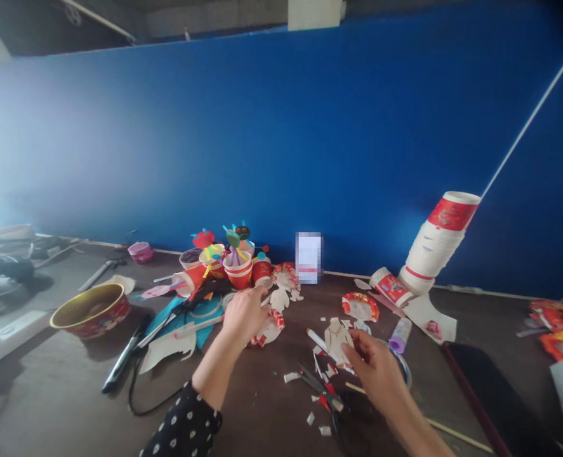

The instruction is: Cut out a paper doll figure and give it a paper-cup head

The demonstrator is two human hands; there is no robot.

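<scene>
My right hand (376, 368) pinches the edge of a white paper cutout (334, 336), shaped like a small garment with thin drawn lines. My left hand (244, 315) is farther forward, its fingers curled together beside a red-rimmed paper piece (271, 327); what they hold is too small to make out. Just past those fingertips lies another white paper cutout (280, 298). Under the right-hand cutout, scissors (317, 384) with red-and-black handles lie among paper scraps (291, 377). A white marker (316, 339) rests by the cutout's left edge.
Paper cups with colourful figures (238, 270) stand against the blue wall. At right are a leaning cup stack (433, 247), a purple-ended tube (400, 336) and a dark phone (490, 393). A gold-rimmed bowl (93, 311) and a box cutter (122, 362) sit at left.
</scene>
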